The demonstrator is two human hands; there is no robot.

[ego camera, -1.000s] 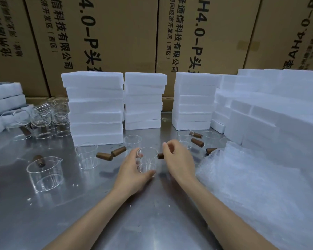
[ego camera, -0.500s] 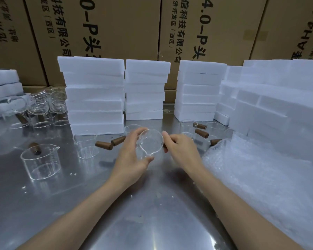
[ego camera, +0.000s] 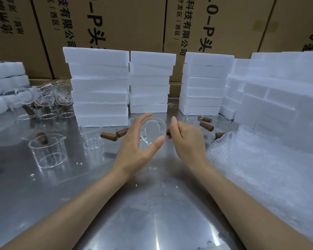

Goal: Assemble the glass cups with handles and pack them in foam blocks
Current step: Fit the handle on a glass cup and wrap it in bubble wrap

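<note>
Both hands meet above the middle of a shiny metal surface [ego camera: 152,213]. Left grip [ego camera: 134,147] is spread wide, thumb and fingers curving around a clear glass cup [ego camera: 153,130] tipped on its side, mouth facing the camera; the thumb tip touches the cup's lower rim and the fingertips reach over its top. Right grip [ego camera: 186,139] is curled tightly, pinching a brown wooden handle [ego camera: 168,132] that sits against the cup's right side. Other glass cups [ego camera: 47,150] and loose handles [ego camera: 108,136] stand nearby. Stacked white foam blocks [ego camera: 99,87] rise behind, with bubble wrap [ego camera: 260,168] to the right.
</note>
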